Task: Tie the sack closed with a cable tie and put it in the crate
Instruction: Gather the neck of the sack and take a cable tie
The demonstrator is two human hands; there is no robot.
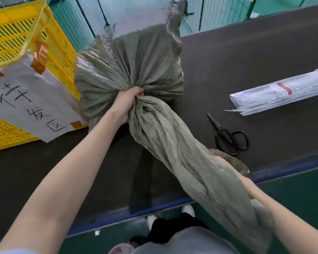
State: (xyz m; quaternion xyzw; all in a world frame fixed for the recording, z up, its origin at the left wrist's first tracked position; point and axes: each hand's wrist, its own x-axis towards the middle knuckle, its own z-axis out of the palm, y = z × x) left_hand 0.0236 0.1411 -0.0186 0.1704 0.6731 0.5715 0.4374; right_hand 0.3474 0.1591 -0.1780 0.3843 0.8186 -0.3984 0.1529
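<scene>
The olive woven sack stood bulging on the worktop, its neck gathered into pleats at the left grip. Below that grip its loose top trailed as a twisted rope. Left of the grip stood the yellow slatted crate; right of it lay the bagged cable ties.

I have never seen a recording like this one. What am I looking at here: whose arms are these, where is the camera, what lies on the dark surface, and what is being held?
There is no machine: a person wears the camera on the head, looking down at their own arms. The left hand grips the gathered neck of a green sack. The right hand is mostly hidden under the sack's long twisted tail. On the dark table lie black scissors and a clear packet of cable ties. A yellow crate stands at the left.
</scene>
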